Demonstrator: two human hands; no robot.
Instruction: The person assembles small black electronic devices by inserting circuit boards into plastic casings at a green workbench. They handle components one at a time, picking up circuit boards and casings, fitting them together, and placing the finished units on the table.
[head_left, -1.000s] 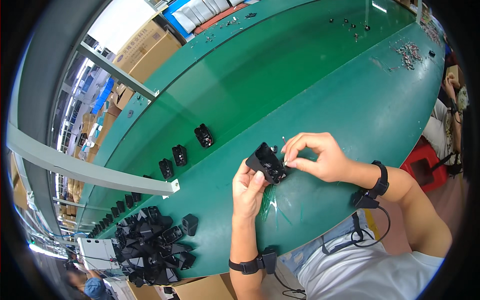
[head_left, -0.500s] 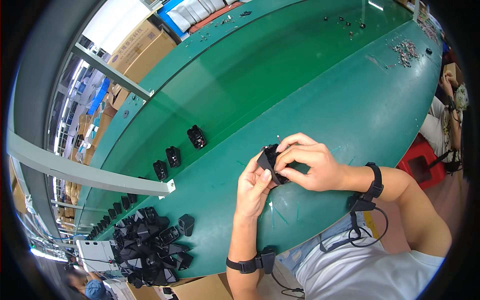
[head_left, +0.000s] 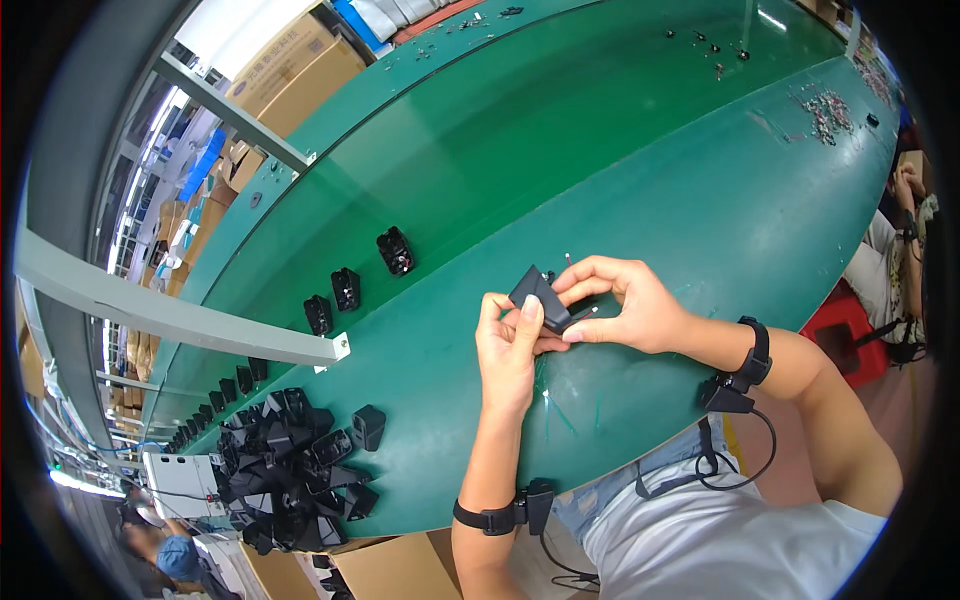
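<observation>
A black angular plastic housing (head_left: 540,295) is held over the green bench, its smooth flat side turned up. My left hand (head_left: 510,350) grips it from the left, thumb pressed on that flat side. On the other side my right hand (head_left: 635,305) has curled fingers and thumb at the housing's far and right edges. Small pale wire tips poke out by the right fingers; the rest of what lies between them is hidden. Below the hands a few thin green strips (head_left: 562,415) lie on the bench (head_left: 690,230).
At the left lies a heap of black housings (head_left: 275,460), with a single housing (head_left: 369,427) beside it. More housings (head_left: 395,250) stand in a row along the sunken green belt (head_left: 480,170). A grey metal frame bar (head_left: 200,310) crosses the left. Wired parts (head_left: 825,115) lie far right, near another person.
The housing has been turned, so its flat outer side faces up instead of its open inside. My right hand has shifted slightly up, its thumb now at the housing's lower right edge.
</observation>
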